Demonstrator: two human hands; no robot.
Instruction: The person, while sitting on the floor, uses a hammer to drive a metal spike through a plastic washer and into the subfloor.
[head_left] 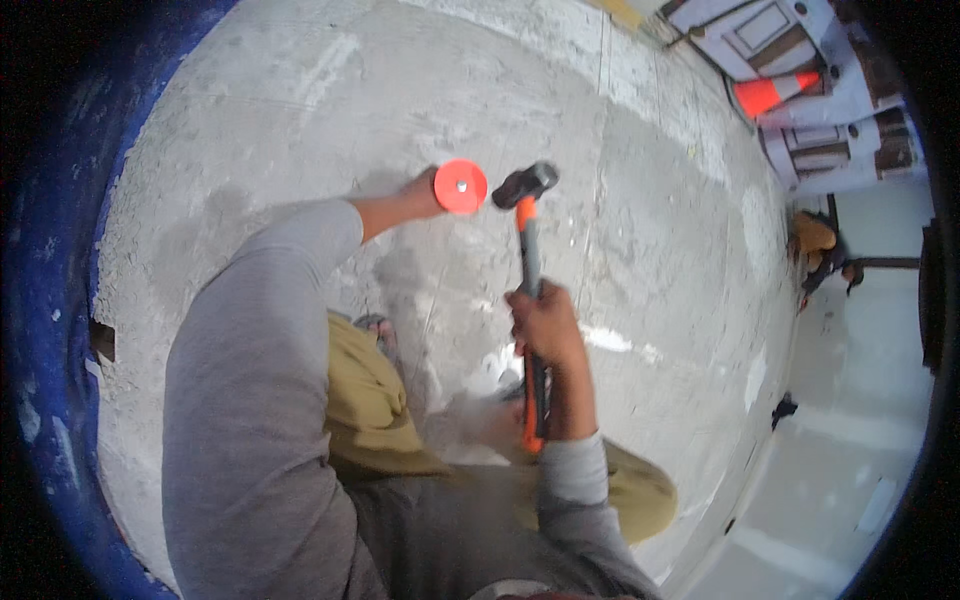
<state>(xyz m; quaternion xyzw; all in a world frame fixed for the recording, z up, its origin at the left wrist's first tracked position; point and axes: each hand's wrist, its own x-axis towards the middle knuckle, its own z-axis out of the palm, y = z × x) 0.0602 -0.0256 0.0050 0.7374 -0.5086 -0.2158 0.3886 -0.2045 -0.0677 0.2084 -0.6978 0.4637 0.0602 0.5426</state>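
Observation:
My left hand [422,193] is stretched out over the floor, closed behind a round orange-red guard with a metal stub at its centre. It looks like a chisel with a hand guard [461,187], seen end-on. The guard hides most of my fingers and the shaft. My right hand [550,325] grips a hammer [531,255] partway along its grey and orange handle. The hammer's dark, blocky head is just right of the guard, apart from it in the picture. Bent knees in tan trousers [375,410] are below my arms.
Rough, dusty concrete floor [660,250] spreads around me. A blue, paint-spotted surface [45,300] curves along the left. At the upper right, an orange and white cone [775,93] lies by printed white sheeting [820,50]. A person [822,250] crouches by the right wall [860,380].

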